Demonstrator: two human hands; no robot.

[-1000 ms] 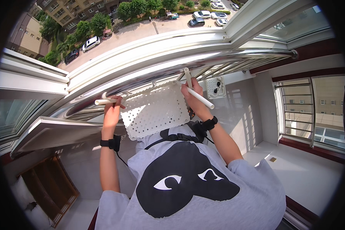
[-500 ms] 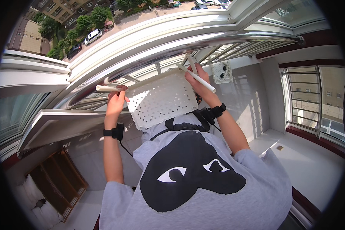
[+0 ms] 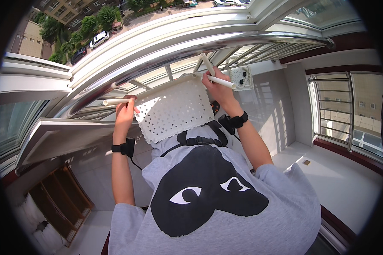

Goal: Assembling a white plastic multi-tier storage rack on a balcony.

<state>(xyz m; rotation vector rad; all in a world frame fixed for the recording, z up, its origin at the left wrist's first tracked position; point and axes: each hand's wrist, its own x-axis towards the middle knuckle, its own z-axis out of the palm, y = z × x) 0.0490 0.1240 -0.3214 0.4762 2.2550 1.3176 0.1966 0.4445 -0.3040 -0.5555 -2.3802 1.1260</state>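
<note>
I hold a white perforated plastic panel (image 3: pixel 174 108) with white tube legs up against the steel balcony railing (image 3: pixel 187 49). My left hand (image 3: pixel 124 112) is closed around a white tube (image 3: pixel 111 102) at the panel's left corner. At the right corner my right hand (image 3: pixel 215 85) grips another white tube (image 3: pixel 223 80), and a further tube sticks up beside it. Both wrists wear black bands. My grey shirt with a black heart shape (image 3: pixel 208 195) fills the lower part of the view.
A white socket box (image 3: pixel 241 77) sits on the wall just right of my right hand. A wooden shelf unit (image 3: pixel 59 204) stands at lower left. A white ledge (image 3: pixel 340 178) and a barred window (image 3: pixel 349 110) are at right. Parked cars (image 3: pixel 98 39) are far below.
The panel and both hands have risen a little closer to the railing. Both hands keep the same hold on the tubes.
</note>
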